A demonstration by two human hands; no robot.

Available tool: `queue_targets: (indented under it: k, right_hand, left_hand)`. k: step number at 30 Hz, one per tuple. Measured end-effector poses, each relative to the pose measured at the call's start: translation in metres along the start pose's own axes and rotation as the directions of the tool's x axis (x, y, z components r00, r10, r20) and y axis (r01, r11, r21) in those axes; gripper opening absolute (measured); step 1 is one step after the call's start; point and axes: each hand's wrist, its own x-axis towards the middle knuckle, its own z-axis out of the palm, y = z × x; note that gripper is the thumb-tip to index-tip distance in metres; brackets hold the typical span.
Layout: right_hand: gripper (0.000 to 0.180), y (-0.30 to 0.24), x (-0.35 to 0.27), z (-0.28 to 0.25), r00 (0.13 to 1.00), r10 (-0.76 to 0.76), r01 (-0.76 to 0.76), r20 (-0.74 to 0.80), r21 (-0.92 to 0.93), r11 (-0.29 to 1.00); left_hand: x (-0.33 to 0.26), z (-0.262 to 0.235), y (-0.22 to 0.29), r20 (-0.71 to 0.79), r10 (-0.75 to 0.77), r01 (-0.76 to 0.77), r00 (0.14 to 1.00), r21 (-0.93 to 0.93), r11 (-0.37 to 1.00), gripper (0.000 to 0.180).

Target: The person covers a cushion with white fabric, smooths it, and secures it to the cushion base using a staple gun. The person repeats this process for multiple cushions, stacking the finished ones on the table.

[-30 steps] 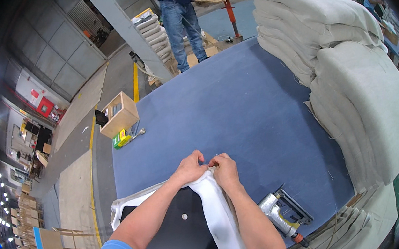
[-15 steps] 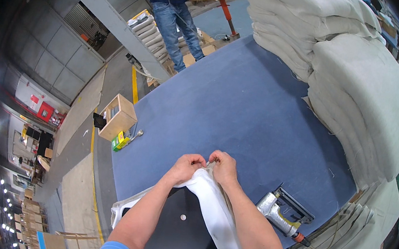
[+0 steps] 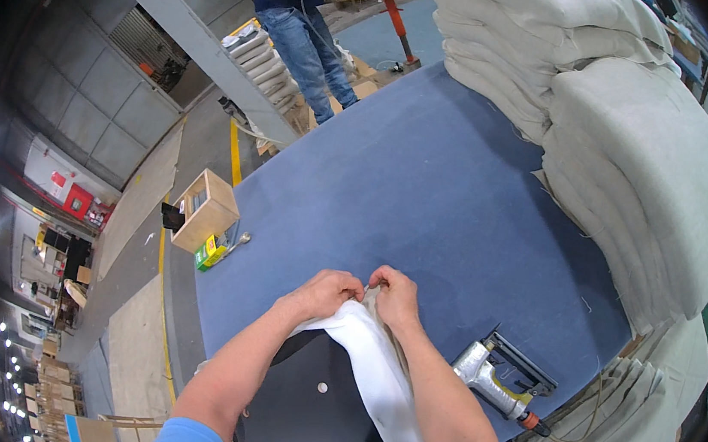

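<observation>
Close together at the top edge of a piece of white padding (image 3: 363, 343), my left hand (image 3: 327, 294) and my right hand (image 3: 395, 297) are both closed, fingertips pinched. Between them they grip the edge of a fabric cover (image 3: 373, 299), of which a narrow beige strip shows beside the white. The padding wraps the rim of a smooth black panel (image 3: 301, 397) with small round holes, which lies in front of me between my forearms. A silver pneumatic staple gun (image 3: 497, 381) rests to the right of my right forearm, its hose attached.
The blue-covered table (image 3: 375, 180) carries tall stacks of beige upholstered covers (image 3: 637, 156) on its right. At its left edge are a wooden box (image 3: 207, 210), a green and yellow carton (image 3: 210, 253) and a metal tool. Another person (image 3: 299, 43) stands beyond the far edge.
My left hand has shifted slightly left, its elbow swinging outward, and the gap between the hands has widened a little. My right hand stays nearly in place.
</observation>
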Motion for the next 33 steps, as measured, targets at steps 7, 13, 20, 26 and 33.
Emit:
queue_targets:
  k: [7,13,20,26,33]
  right_hand:
    - [0.029,0.001,0.0,-0.001,1.0,-0.014,0.014,-0.008,-0.023,1.0]
    - [0.029,-0.002,-0.002,0.0,1.0,0.02,-0.021,-0.002,-0.023,1.0]
    - [0.028,-0.003,-0.001,0.005,1.0,0.003,-0.004,-0.025,-0.052,0.999]
    - [0.032,0.003,-0.002,0.004,0.999,-0.026,0.024,-0.034,-0.052,0.998]
    - [0.036,-0.004,-0.01,0.001,0.995,-0.09,0.094,0.045,-0.095,0.991]
  left_hand:
    - [0.013,-0.015,0.009,0.135,-0.209,0.201,0.969,0.069,0.977,0.016]
    - [0.017,-0.008,0.009,0.103,-0.445,0.451,0.89,-0.046,0.891,0.016]
    - [0.015,0.005,-0.006,0.086,-0.543,0.549,0.835,-0.203,0.811,0.018]
    - [0.023,0.01,-0.005,0.081,-0.6,0.601,0.796,-0.214,0.77,0.019]
    - [0.019,0.014,-0.015,0.101,-0.546,0.542,0.832,-0.36,0.759,0.015]
